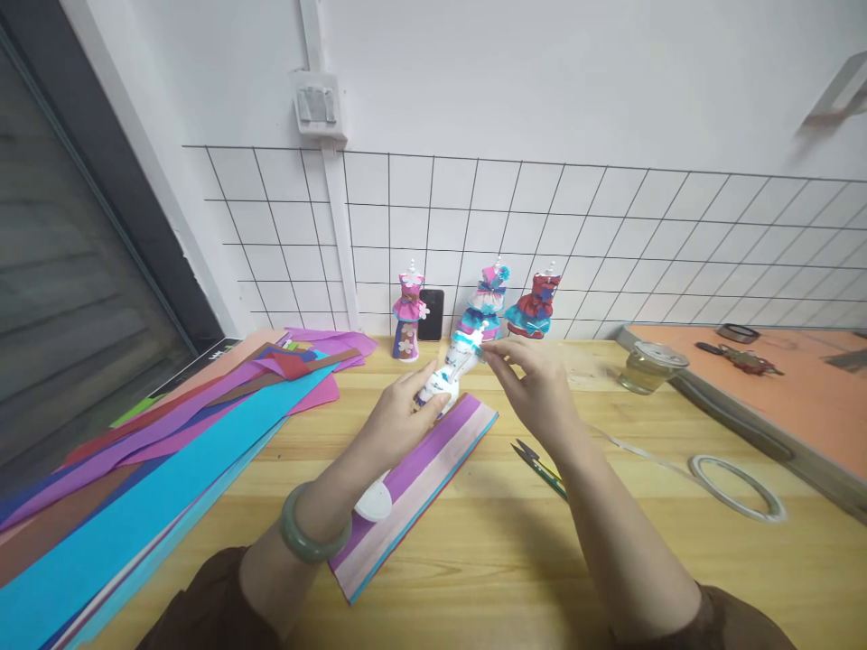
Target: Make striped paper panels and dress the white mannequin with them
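A small white dress form (pixel 442 381) with turquoise trim at its top is held tilted over the wooden table (pixel 474 560). My left hand (pixel 401 408) is wrapped round its lower body. At its upper end, my right hand (pixel 529 377) pinches the turquoise trim (pixel 467 341) between thumb and forefinger. Beneath lies a layered strip of purple, pink and blue material (pixel 433 483), with a round white base (pixel 373 501) over it, near my left wrist.
Dressed mini forms (pixel 408 311) and a phone (pixel 432 314) stand by the wall. Coloured strips (pixel 223 442) lie left. Scissors (pixel 540 469), a tape roll (pixel 737 487) and a lidded cup (pixel 651 367) are right, beside an orange-topped surface (pixel 799 397).
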Demonstrator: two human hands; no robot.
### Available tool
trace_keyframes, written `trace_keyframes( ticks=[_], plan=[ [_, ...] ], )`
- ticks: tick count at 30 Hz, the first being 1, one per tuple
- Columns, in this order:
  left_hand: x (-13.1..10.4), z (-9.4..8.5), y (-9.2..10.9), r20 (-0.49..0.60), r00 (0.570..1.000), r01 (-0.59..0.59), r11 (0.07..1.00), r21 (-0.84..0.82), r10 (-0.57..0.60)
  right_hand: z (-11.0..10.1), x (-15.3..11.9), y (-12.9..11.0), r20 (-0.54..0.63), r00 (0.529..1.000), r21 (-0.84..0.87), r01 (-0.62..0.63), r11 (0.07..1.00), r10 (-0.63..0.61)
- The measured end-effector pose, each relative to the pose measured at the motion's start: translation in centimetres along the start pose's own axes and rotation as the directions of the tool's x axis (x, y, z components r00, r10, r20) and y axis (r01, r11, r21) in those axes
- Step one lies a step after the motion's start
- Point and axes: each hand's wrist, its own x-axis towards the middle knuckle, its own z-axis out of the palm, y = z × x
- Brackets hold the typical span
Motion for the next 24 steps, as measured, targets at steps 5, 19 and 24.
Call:
trace_keyframes(
  ticks=[5, 19, 24],
  plan=[
    [-0.07, 0.03, 0.22, -0.016, 0.994, -0.102, 0.984, 0.147, 0.106, 0.48, -0.19, 0.09, -0.010, 1.000, -0.060, -0.014, 0.998, 0.013],
    [-0.12, 0.25, 0.36, -0.007, 0.993, -0.121, 0.987, 0.104, 0.122, 0.79, -0.28, -0.18, -0.031, 0.997, 0.067, -0.074, 0.995, 0.076],
    [-0.29, 0.45, 0.58, 0.004, 0.999, -0.037, 0.998, -0.047, 0.037, 0.89, -0.33, -0.08, -0.016, 0.968, 0.252, -0.239, 0.938, 0.251]
  ],
)
